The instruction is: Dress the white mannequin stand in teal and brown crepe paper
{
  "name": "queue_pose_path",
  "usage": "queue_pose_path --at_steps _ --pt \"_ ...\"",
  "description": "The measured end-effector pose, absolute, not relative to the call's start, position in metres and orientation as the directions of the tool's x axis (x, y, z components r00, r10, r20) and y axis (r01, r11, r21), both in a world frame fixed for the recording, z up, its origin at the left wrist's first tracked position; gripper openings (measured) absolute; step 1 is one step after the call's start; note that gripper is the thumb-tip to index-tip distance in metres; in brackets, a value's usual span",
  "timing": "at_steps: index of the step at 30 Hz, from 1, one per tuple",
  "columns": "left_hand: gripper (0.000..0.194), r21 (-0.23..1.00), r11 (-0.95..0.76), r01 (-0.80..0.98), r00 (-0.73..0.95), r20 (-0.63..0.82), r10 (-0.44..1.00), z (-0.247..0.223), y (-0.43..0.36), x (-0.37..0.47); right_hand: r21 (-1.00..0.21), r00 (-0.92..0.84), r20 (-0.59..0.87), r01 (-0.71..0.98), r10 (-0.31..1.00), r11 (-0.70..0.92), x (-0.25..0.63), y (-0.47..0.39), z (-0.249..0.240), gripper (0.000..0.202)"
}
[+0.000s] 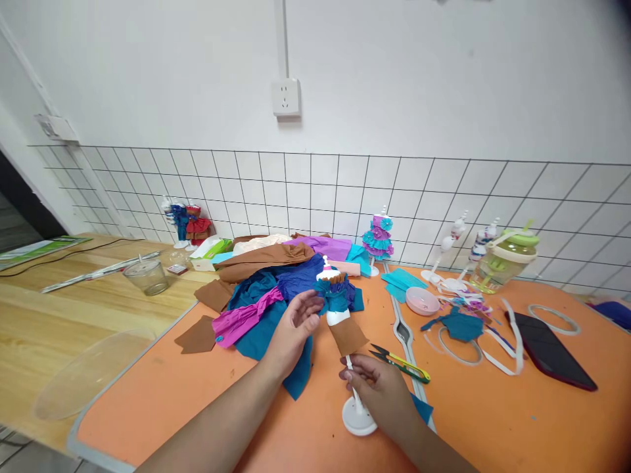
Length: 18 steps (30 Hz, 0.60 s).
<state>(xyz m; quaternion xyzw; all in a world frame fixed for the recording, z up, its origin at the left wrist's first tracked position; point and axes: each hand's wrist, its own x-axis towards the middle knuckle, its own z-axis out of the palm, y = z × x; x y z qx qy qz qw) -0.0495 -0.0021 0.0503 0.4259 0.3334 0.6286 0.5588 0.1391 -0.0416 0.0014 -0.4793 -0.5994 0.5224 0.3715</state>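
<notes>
In the middle stands a small white dress-form figure (338, 316) on a thin stem with a round white base (359, 416). Teal crumpled paper (337, 299) with a brown edge wraps its upper part, and a brown paper square (348, 337) sits lower, against the stem. My right hand (372, 381) pinches the stem just under that brown square. Beside the teal paper, my left hand (298, 325) is raised with thumb and fingers curved and apart. Its fingertips are close to the figure; whether they touch is unclear. Yellow-and-green thread snips (401, 364) lie right of the figure.
Crepe paper sheets (276, 263) in brown, blue, teal and pink pile up behind and left. Rightward are a pink bowl (422, 301), paper scraps, tape rings, a phone (551, 350) and a green-lidded jar (513, 253). A decorated figure (378, 238) stands near the wall.
</notes>
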Motion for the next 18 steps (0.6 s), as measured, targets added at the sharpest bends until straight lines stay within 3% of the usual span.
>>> queue_pose_path --at_steps 2,8,18 --pt "0.052 0.921 -0.17 -0.352 -0.026 0.172 0.985 0.051 -0.003 -0.048 -0.979 -0.27 -0.059 0.205 0.961 -0.003 0.14 -0.042 0.004 0.032" --pt "0.023 0.944 -0.134 -0.301 -0.054 0.123 0.991 0.053 -0.005 -0.049 -0.992 -0.233 -0.127 0.059 0.964 -0.116 0.139 -0.044 0.005 0.036" --pt "0.021 0.926 -0.176 -0.334 -0.115 0.145 0.983 0.062 -0.009 -0.047 -0.95 -0.399 -0.221 -0.117 0.89 -0.288 0.145 -0.043 0.009 0.053"
